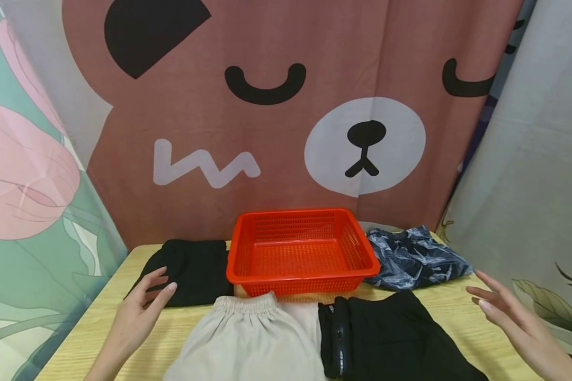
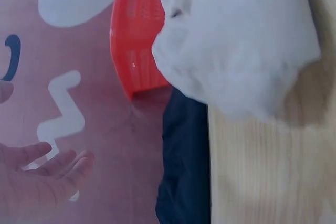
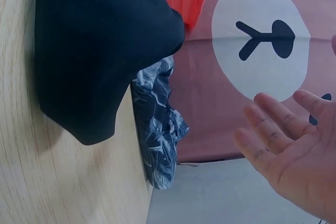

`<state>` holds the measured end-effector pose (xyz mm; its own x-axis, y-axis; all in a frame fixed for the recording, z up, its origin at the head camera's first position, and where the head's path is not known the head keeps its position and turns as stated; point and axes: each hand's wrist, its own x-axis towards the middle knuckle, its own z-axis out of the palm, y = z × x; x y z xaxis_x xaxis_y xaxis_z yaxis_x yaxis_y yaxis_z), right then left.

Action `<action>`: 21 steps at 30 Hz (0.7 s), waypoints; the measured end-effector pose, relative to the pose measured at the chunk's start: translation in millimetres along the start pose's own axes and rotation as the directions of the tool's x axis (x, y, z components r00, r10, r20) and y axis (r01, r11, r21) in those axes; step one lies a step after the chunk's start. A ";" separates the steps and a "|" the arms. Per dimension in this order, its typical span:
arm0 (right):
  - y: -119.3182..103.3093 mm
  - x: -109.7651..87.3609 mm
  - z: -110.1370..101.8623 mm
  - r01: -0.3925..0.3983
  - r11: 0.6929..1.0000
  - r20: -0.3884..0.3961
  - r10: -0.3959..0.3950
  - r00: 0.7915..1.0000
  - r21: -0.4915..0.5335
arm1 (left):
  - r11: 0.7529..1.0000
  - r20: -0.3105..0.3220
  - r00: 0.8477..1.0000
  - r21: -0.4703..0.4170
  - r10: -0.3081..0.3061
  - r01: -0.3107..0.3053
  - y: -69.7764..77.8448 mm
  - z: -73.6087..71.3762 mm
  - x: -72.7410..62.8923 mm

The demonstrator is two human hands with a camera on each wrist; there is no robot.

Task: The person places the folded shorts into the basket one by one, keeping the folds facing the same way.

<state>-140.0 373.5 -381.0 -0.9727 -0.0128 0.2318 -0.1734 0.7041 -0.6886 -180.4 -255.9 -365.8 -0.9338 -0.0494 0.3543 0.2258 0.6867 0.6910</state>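
Observation:
My left hand (image 1: 135,317) hovers at the table's left side with its fingers loosely bent and nothing in them, overlapping the folded black garment (image 1: 190,272) in the head view. On the right, my right hand (image 1: 517,320) holds nothing, its fingers extended, near the blue-grey patterned shorts (image 1: 414,256). Between the hands lie beige elastic-waist shorts (image 1: 252,338) and, beside them, black shorts (image 1: 391,333) with a dark zip or band along the left edge. The right wrist view shows the right palm (image 3: 299,161) with fingers spread.
A red plastic basket (image 1: 302,280) with perforated sides stands at the back middle of the wooden table (image 1: 86,328). Behind it hangs a curtain (image 1: 286,137) with a brown bear print. A pale curtain (image 1: 529,174) hangs close on the right.

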 end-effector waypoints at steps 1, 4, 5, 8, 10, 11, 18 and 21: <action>-0.7 0.0 0.1 -0.004 1.000 0.001 0.004 1.000 0.001 | 1.000 -0.006 1.000 -0.005 0.010 -0.010 2.1 1.6 -0.1; -2.2 -0.6 0.9 -0.015 1.000 0.011 0.015 1.000 0.008 | 0.999 -0.022 0.999 -0.017 0.033 -0.034 8.7 6.9 -0.6; -2.3 -0.8 1.2 -0.004 1.000 0.009 0.004 1.000 0.013 | 0.999 -0.024 0.999 -0.023 0.038 -0.038 11.1 8.6 -0.9; -2.4 -2.3 2.8 0.018 1.000 0.002 -0.018 1.000 0.017 | 0.998 -0.027 0.999 -0.038 0.046 -0.047 18.1 14.6 -1.5; -2.2 -2.9 3.7 0.047 0.999 -0.008 -0.046 0.999 0.025 | 0.997 -0.024 0.998 -0.057 0.051 -0.052 22.6 18.3 -1.9; -2.3 -2.8 4.2 0.048 0.998 -0.008 -0.048 0.999 0.035 | 0.996 -0.024 0.998 -0.066 0.054 -0.055 24.6 20.1 -2.3; -4.8 -4.2 6.5 0.089 0.993 -0.013 -0.088 0.996 0.081 | 0.989 0.007 0.996 -0.118 0.084 -0.083 35.6 32.7 -1.4; -5.5 -7.0 6.4 0.116 0.990 -0.021 -0.115 0.993 0.084 | 0.987 0.030 0.996 -0.139 0.086 -0.081 39.7 39.6 0.5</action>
<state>-133.1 365.2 -383.3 -0.9429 -0.0783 0.3237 -0.2973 0.6360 -0.7122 -183.0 -199.9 -363.2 -0.9188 0.0316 0.3934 0.3371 0.5809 0.7409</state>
